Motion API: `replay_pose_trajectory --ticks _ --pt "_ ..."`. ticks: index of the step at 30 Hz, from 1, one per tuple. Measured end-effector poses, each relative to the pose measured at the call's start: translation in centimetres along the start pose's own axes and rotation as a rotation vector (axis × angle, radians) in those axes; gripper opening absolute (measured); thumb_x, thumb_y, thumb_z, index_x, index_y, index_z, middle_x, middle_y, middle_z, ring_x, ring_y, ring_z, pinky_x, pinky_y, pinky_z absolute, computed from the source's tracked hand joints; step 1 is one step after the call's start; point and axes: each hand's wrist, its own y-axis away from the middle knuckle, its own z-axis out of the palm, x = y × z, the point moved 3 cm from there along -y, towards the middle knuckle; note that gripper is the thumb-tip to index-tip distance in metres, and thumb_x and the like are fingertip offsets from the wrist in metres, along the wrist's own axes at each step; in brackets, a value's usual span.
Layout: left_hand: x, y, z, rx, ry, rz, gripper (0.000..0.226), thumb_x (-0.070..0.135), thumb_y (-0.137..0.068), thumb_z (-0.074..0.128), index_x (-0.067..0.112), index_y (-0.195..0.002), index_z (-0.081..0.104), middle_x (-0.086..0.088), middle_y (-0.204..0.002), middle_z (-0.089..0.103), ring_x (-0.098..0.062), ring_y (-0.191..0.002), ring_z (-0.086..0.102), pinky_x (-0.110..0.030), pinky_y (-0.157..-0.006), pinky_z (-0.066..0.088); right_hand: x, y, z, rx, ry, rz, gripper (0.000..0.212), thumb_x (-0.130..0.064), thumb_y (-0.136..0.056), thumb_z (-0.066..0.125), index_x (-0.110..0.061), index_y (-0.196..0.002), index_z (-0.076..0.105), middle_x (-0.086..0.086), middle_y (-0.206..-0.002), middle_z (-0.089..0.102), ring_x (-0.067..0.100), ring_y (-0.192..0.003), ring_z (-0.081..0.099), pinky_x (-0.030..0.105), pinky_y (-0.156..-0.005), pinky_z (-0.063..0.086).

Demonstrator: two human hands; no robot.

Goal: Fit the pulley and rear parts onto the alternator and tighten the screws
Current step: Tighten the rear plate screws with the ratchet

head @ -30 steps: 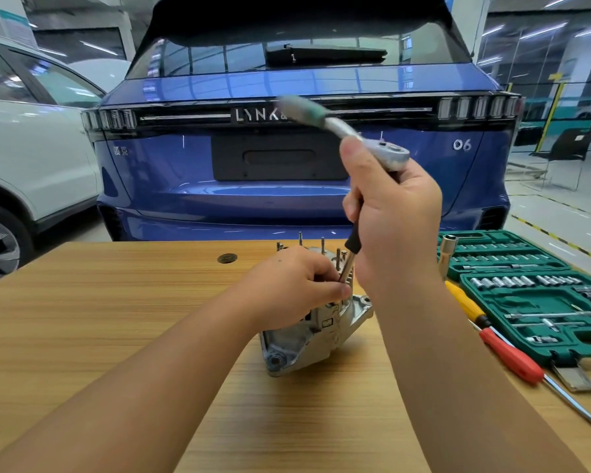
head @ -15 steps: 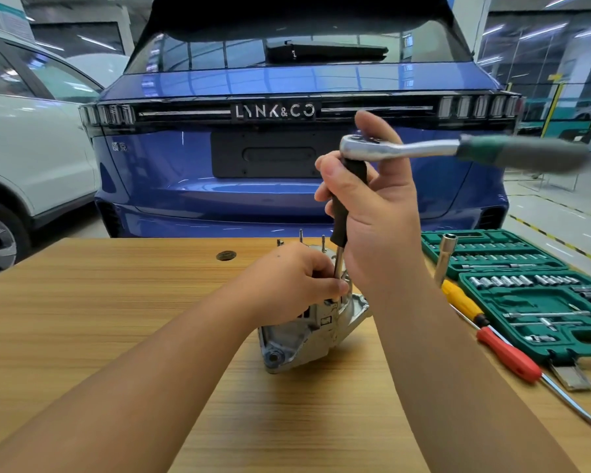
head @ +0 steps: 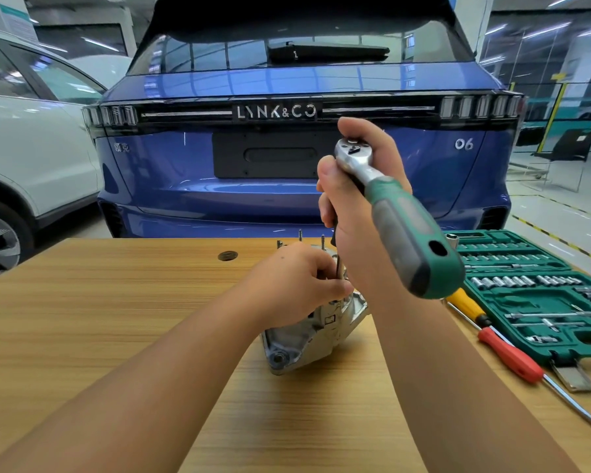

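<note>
The silver alternator (head: pixel 307 336) stands on the wooden table (head: pixel 99 319), several thin studs rising from its top. My left hand (head: pixel 297 285) grips the top of the housing, its fingers curled by the lower end of a black extension bar. My right hand (head: pixel 359 220) is wrapped round the upper part of that bar, just under the head of a ratchet wrench (head: pixel 393 213). The wrench's green and grey handle points toward me and to the right. The bar's tip and the screw under it are hidden by my hands.
An open green socket case (head: pixel 539 295) lies at the table's right side. A yellow-handled and a red-handled screwdriver (head: pixel 505 349) lie beside it. A round hole (head: pixel 227 256) is in the tabletop. A blue car (head: pixel 287 165) stands behind the table, a white one (head: pixel 31 148) at the left.
The ratchet handle has swung round from pointing far left, through right, to pointing toward me. My right hand stayed on the bar; my left hand kept its hold on the alternator.
</note>
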Motion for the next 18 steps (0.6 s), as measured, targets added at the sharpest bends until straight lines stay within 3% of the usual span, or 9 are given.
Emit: replay_pose_trajectory --ticks 5,7,10,13,15,18 --pt "0.0 -0.1 0.2 0.016 0.056 -0.003 0.016 0.047 -0.088 0.069 0.031 -0.088 0.067 0.005 -0.087 0.071 -0.016 -0.086 0.068 -0.049 -0.08 0.06 -0.5 0.1 0.0 0.015 -0.008 0.045 0.031 0.001 -0.098 0.057 -0.024 -0.117 0.053 0.017 -0.094 0.048 0.005 -0.063 0.048 0.012 -0.063 0.046" --pt "-0.2 -0.2 0.3 0.018 0.095 -0.026 0.016 0.051 -0.085 0.071 0.035 -0.09 0.07 0.011 -0.084 0.071 -0.007 -0.079 0.067 -0.038 -0.074 0.06 -0.6 0.0 -0.2 0.024 0.017 0.05 0.027 -0.005 -0.099 0.058 -0.027 -0.115 0.053 0.017 -0.09 0.047 0.011 -0.06 0.046 0.015 -0.057 0.045" --pt "-0.4 -0.3 0.4 0.019 0.146 -0.043 0.015 0.052 -0.083 0.073 0.038 -0.089 0.069 0.021 -0.075 0.066 0.004 -0.066 0.06 -0.024 -0.057 0.047 -0.4 -0.2 -0.5 0.042 0.058 0.02 0.021 -0.012 -0.1 0.058 -0.026 -0.114 0.052 0.012 -0.078 0.048 0.021 -0.054 0.043 0.025 -0.048 0.041" --pt "-0.6 -0.3 0.4 0.021 0.182 -0.05 0.008 0.047 -0.085 0.073 0.041 -0.086 0.066 0.029 -0.068 0.06 0.011 -0.057 0.055 -0.015 -0.049 0.04 -0.2 -0.5 -1.0 0.069 0.074 -0.018 0.02 -0.013 -0.101 0.057 -0.024 -0.116 0.051 0.002 -0.074 0.051 0.02 -0.055 0.043 0.03 -0.049 0.041" --pt "-0.7 -0.4 0.4 0.049 0.217 -0.058 0.003 0.039 -0.087 0.069 0.042 -0.088 0.068 0.028 -0.067 0.061 0.009 -0.056 0.055 -0.017 -0.05 0.043 -0.4 -0.7 -1.4 0.072 0.063 -0.055 0.019 -0.016 -0.101 0.057 -0.025 -0.116 0.051 -0.005 -0.075 0.053 0.018 -0.053 0.043 0.029 -0.048 0.041" --pt "-1.0 -0.3 0.2 0.12 0.331 -0.067 0.022 0.022 -0.091 0.056 0.039 -0.086 0.069 0.017 -0.07 0.066 0.003 -0.05 0.052 -0.016 -0.044 0.042 -0.8 -1.0 -1.9 0.08 0.052 -0.094 0.018 -0.023 -0.1 0.059 -0.029 -0.115 0.052 -0.007 -0.077 0.054 0.018 -0.053 0.044 0.031 -0.048 0.04"
